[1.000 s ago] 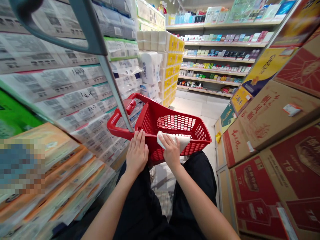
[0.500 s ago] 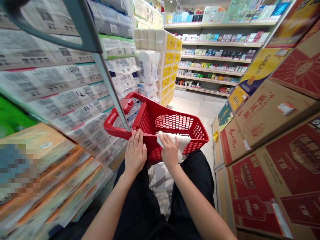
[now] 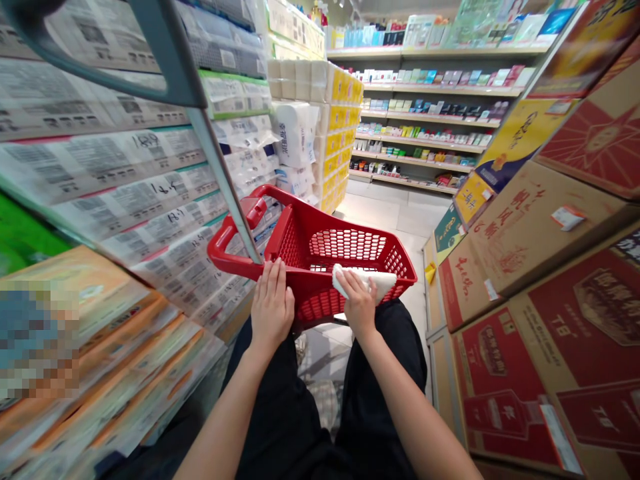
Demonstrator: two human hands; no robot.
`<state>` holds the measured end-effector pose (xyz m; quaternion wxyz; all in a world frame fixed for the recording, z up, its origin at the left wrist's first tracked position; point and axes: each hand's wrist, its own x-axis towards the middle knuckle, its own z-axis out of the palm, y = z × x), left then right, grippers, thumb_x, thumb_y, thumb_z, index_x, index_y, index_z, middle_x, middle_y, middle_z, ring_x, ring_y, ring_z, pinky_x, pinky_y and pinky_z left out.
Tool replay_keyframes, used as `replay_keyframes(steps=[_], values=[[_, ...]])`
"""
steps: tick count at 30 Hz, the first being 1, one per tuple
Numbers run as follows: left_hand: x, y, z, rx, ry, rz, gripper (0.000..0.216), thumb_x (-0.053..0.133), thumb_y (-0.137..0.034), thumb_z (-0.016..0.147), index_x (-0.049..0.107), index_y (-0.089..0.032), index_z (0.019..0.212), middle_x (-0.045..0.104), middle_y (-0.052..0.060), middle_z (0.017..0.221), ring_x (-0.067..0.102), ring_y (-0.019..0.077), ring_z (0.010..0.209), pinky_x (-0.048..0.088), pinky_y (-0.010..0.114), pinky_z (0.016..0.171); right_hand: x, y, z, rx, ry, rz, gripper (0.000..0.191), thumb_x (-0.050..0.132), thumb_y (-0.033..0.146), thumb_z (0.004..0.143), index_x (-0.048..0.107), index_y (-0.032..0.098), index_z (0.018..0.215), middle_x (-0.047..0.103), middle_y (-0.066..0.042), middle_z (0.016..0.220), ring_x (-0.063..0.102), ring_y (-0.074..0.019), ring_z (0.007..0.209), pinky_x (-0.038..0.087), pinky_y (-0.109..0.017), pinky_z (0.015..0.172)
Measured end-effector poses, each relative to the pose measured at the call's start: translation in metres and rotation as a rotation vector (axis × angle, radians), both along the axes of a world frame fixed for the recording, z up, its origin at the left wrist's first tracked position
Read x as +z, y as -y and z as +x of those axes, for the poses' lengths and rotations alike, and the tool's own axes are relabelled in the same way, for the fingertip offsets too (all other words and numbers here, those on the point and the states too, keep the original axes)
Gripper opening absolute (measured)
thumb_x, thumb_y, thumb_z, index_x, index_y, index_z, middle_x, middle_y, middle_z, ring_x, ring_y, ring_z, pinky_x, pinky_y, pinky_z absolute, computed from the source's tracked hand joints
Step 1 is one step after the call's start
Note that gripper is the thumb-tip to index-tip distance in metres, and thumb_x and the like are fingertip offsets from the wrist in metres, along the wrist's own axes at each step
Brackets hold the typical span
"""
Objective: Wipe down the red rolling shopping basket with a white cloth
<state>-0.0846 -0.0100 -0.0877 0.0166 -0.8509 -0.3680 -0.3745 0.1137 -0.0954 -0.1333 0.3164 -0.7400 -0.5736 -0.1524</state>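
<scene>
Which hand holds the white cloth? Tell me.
The right hand: it presses the white cloth on the red basket's near rim; the left hand rests flat, empty.

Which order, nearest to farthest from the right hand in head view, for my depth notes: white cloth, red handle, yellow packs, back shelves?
1. white cloth, under right hand
2. red handle, left
3. yellow packs, ahead left
4. back shelves, far end

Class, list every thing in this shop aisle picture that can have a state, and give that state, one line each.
basket: upright on the floor
grey handle: raised, slanting up from the basket
cloth: folded, pressed on the basket's near rim
left hand: open, flat on the near rim
right hand: closed over the cloth
boxes: shut, stacked
shelves: stocked with goods
</scene>
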Motion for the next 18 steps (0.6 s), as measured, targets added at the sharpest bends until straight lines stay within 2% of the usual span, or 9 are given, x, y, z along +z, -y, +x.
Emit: replay_keyframes(steps=[3,6,9,15,18], values=[[0.0,0.0,0.0,0.004,0.001,-0.007,0.059,0.036,-0.021,0.095,0.024,-0.016,0.153,0.032,0.011,0.157,0.021,0.0254,0.149,0.023,0.045,0.12,-0.009,0.018,0.027,-0.084,0.013,0.0,0.07,0.037,-0.003,0.078,0.052,0.031,0.137,0.057,0.001,0.141,0.048,-0.0158,0.133,0.009,-0.042,0.117],[0.001,0.0,0.0,0.001,-0.004,-0.015,0.059,0.036,-0.021,0.095,0.025,-0.015,0.152,0.031,0.011,0.157,0.021,0.0249,0.149,0.023,0.044,0.12,-0.01,0.023,0.032,-0.144,-0.016,-0.009,0.069,0.038,-0.003,0.078,0.052,0.031,0.137,0.056,0.0,0.141,0.047,-0.0173,0.134,0.009,-0.044,0.117],[0.001,0.001,0.001,0.0,-0.005,-0.017,0.06,0.036,-0.019,0.094,0.024,-0.015,0.153,0.031,0.011,0.157,0.02,0.0245,0.149,0.022,0.044,0.121,0.0,0.01,0.006,-0.1,-0.06,-0.022,0.068,0.038,-0.003,0.079,0.051,0.03,0.137,0.056,0.0,0.141,0.046,-0.018,0.135,0.006,-0.046,0.117],[-0.001,0.002,0.001,0.03,-0.017,-0.03,0.064,0.036,-0.016,0.09,0.025,-0.015,0.153,0.031,0.009,0.158,0.02,0.0231,0.149,0.018,0.043,0.122,0.039,-0.041,-0.076,0.181,-0.093,-0.027,0.057,0.039,0.007,0.09,0.044,0.03,0.142,0.052,-0.001,0.145,0.044,-0.0168,0.135,0.002,-0.045,0.119],[0.0,0.003,0.0,0.034,-0.032,-0.036,0.063,0.035,-0.015,0.09,0.026,-0.014,0.152,0.032,0.009,0.158,0.02,0.0224,0.149,0.018,0.042,0.121,0.042,-0.048,-0.084,0.224,-0.083,0.0,0.055,0.038,0.009,0.093,0.044,0.033,0.142,0.051,0.002,0.145,0.044,-0.0144,0.135,0.001,-0.044,0.119]])
